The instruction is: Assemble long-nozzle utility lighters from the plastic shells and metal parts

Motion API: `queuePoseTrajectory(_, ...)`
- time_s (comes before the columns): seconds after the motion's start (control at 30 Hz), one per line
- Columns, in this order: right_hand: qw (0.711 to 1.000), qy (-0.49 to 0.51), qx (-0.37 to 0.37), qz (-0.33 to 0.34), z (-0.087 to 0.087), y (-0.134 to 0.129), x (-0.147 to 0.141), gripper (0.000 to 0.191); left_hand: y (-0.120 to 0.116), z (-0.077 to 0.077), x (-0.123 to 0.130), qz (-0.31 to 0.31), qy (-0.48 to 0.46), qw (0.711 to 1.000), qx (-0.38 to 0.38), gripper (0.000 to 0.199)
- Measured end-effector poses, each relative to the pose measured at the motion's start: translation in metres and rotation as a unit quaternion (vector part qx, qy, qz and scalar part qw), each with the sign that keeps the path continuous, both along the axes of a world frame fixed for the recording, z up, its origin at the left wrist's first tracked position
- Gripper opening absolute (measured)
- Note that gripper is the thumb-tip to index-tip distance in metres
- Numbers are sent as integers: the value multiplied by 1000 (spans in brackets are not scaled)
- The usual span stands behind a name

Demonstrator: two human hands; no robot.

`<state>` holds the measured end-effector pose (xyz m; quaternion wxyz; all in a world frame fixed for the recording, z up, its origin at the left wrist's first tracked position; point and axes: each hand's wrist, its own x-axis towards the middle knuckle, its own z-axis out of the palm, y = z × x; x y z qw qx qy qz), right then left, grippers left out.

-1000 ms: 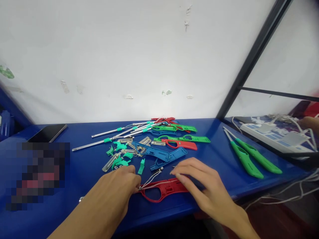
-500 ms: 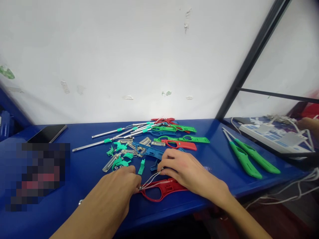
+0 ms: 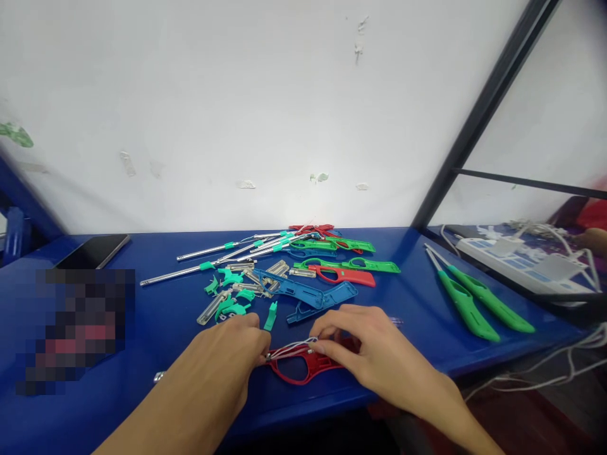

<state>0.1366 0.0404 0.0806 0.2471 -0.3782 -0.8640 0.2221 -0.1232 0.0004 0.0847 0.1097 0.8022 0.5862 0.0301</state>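
Observation:
A red plastic handle half (image 3: 296, 371) lies near the front edge of the blue table. At its left end my left hand (image 3: 239, 347) is closed in a pinch; a metal tube tip (image 3: 159, 377) sticks out beyond my left wrist. Thin white wires (image 3: 290, 347) run from there to my right hand (image 3: 353, 338), whose thumb and forefinger pinch their small metal end above the red handle. Behind the hands lie blue handle halves (image 3: 296, 291), clear lighter tanks (image 3: 208, 309) and several turquoise triggers (image 3: 270, 316).
Metal tubes (image 3: 177, 275) and green and red handle halves (image 3: 348, 276) lie farther back. At right are two green lighters (image 3: 467, 306), a black frame post (image 3: 478, 120) and a white power strip (image 3: 521, 265). A phone (image 3: 92, 251) lies at left.
My right hand has moved down and slightly right with the wire end, uncovering the blue handle halves. The wires now lie lower over the red handle. My left hand keeps its pinch.

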Motion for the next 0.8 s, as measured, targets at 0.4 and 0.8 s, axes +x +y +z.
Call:
queuePoseTrajectory(0.4,987,138,84,-5,-21,-16,0,14,-2,-2,-2,0,6,1000,-4,30)
queuePoseTrajectory(0.8,982,184,-16,-41,-43,-16,3,11,-16,5,21,-2,17,1000,14,28)
